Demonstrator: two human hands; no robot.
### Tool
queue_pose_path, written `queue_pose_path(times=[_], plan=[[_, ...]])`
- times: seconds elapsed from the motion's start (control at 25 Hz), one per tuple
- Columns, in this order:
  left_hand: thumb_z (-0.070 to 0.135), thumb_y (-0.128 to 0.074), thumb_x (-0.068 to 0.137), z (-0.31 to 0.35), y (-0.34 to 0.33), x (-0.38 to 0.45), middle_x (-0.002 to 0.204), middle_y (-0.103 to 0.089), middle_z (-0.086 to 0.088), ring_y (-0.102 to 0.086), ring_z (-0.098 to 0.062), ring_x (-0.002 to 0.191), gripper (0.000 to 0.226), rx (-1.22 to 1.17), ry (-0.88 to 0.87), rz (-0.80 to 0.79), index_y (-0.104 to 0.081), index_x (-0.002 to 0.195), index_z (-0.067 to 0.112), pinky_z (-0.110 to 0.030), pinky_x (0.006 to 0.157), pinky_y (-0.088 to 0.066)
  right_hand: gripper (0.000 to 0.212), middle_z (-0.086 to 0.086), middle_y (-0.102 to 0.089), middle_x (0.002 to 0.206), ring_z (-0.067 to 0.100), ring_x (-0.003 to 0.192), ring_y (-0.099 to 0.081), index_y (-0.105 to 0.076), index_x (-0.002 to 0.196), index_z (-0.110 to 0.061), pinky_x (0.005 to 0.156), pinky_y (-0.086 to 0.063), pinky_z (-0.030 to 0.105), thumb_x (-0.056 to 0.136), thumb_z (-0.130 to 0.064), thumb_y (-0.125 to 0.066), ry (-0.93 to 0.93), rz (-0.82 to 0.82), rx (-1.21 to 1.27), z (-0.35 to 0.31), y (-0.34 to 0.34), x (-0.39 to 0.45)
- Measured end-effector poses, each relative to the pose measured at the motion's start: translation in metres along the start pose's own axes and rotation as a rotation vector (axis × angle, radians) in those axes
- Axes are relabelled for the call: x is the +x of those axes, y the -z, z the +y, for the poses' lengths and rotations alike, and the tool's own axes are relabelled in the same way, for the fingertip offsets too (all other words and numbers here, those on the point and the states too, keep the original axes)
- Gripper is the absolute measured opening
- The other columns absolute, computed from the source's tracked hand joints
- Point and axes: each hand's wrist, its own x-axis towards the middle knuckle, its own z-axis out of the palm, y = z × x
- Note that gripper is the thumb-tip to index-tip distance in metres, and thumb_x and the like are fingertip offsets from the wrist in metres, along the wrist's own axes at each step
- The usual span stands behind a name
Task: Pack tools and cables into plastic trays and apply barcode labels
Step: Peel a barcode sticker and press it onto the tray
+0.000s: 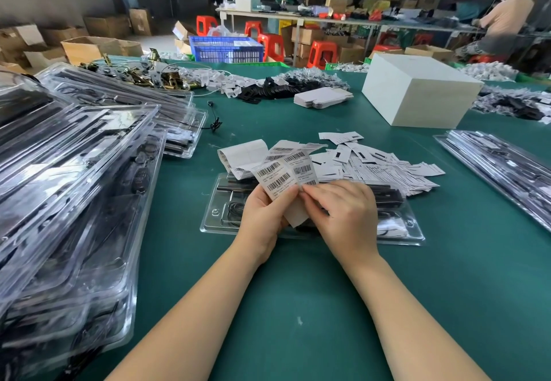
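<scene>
A strip of barcode labels (278, 168) curls up above a clear plastic tray (214, 216) that lies on the green table and holds black tools and a coiled cable. My left hand (264, 216) grips the strip from the left and below. My right hand (343, 213) pinches the strip's edge with thumb and fingertips, right beside the left thumb. Both hands hover over the tray and hide its middle.
A tall leaning stack of filled clear trays (68, 189) crowds the left side. Loose white paper slips (384, 166) pile up behind the tray. A white box (417, 91) stands at the back right, more trays (504, 168) at the right edge. A person works at a far table.
</scene>
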Motion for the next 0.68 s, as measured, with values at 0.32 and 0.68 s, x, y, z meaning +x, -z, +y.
queue_pose_path(times=[0.32,0.68], plan=[[0.006,-0.059,0.090,-0.004,0.000,-0.003,0.115,-0.069,-0.012,-0.066,-0.023,0.102,0.030,0.053,-0.003,-0.017,-0.059,0.119,0.006,-0.036,0.085,-0.055,0.007,-0.006,-0.075,0.085,0.019,0.081,-0.068,-0.078,0.084,-0.018,0.075,-0.050,0.044,0.083,-0.021,-0.072,-0.243,-0.062,0.111,-0.011,0.007,-0.005],[0.003,-0.059,0.089,-0.002,0.001,-0.004,0.116,-0.069,-0.010,-0.066,-0.024,0.105,0.034,0.023,0.019,-0.013,-0.058,0.123,0.007,-0.041,0.087,-0.055,0.013,0.001,-0.072,0.105,0.018,0.097,-0.064,-0.076,0.093,-0.012,0.092,-0.048,0.042,0.083,-0.020,-0.074,-0.402,-0.027,0.172,-0.006,0.010,-0.002]])
